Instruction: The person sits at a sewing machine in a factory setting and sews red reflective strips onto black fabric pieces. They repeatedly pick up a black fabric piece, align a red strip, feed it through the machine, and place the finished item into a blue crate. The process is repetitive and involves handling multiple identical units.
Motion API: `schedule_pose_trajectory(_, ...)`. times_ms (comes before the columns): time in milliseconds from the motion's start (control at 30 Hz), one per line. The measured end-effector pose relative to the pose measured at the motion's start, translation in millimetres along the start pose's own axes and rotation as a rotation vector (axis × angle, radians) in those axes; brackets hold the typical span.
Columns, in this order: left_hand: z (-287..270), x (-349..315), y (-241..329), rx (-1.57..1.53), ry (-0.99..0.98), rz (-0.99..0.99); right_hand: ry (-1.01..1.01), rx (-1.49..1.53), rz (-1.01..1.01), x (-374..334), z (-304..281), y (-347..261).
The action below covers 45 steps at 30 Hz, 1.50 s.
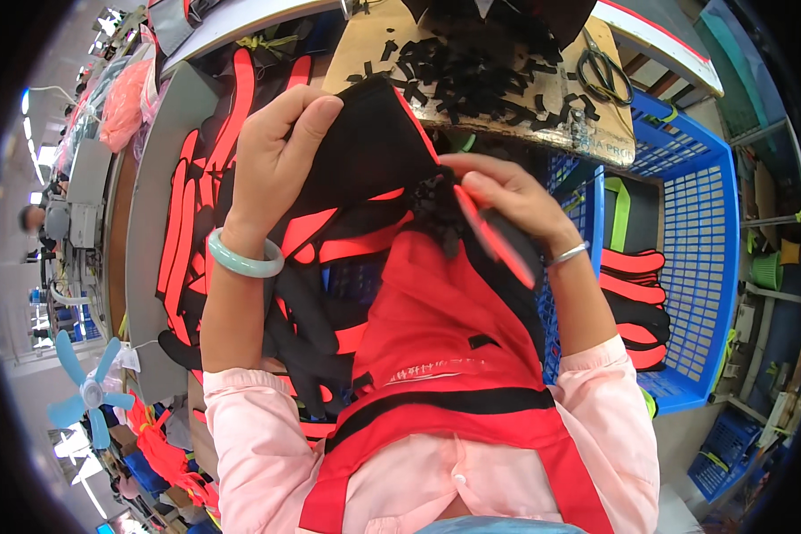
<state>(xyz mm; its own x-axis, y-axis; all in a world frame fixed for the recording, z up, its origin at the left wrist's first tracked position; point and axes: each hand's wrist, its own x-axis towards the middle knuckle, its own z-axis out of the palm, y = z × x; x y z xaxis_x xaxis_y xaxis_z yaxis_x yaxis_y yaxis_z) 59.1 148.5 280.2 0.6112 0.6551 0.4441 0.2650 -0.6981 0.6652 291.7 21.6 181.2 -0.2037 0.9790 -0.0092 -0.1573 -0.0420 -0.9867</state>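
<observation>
Black-and-red strips (176, 254) heaped on the left. Left hand (285, 133) clamps the black fabric piece (356, 147), thumb on top; piece is up above the red apron (454, 311), in front of the wooden desk (351, 44) with black scraps (454, 67). Right hand (507, 196) sits at its right corner, blurred strip (498, 245) just below; can't tell its exact grip. Scissors (603, 76) on desk, blue basket (716, 267) rightmost, more strips inside.

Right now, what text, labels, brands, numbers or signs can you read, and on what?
White lettering on the red apron: too small and blurred to read.
Bluish lettering on the tan board: partly legible, not transcribed.
I can make out no other text.
</observation>
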Motion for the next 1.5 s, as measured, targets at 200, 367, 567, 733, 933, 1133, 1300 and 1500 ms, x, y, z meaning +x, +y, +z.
schedule_pose_trajectory(200,-25.3,-29.9,-6.3,-0.275,-0.075,-0.100,-0.181,-0.023,0.117,-27.3,17.0,-28.3)
schedule_pose_trajectory(367,11.9,-47.0,0.6,-0.613,-0.930,-0.181,-0.023,-0.156,0.088,-51.9,29.9,-73.9)
schedule_pose_trajectory(567,89.6,-46.4,17.5,-1.069,-0.780,-0.062,0.216,-0.399,0.064,-80.9,34.0,-102.4)
schedule_pose_trajectory(733,84.6,-29.7,42.2,-0.771,-0.794,0.127,0.376,-0.764,0.058,-115.4,36.8,-138.5)
schedule_pose_trajectory(933,54.2,-13.7,56.7,-0.016,-0.313,0.308,0.549,-1.320,-0.119,-110.0,14.0,-132.4)
schedule_pose_trajectory(1133,54.9,37.8,28.7,0.493,-0.095,0.460,0.674,-1.470,-0.256,-44.0,-23.2,-102.7)
schedule_pose_trajectory(1300,61.1,72.0,-8.6,0.623,-0.056,0.450,0.712,-1.466,-0.235,8.0,-50.8,-88.3)
schedule_pose_trajectory(1500,65.1,101.8,-33.8,0.654,-0.075,0.429,0.722,-1.478,-0.222,38.3,-72.2,-83.2)
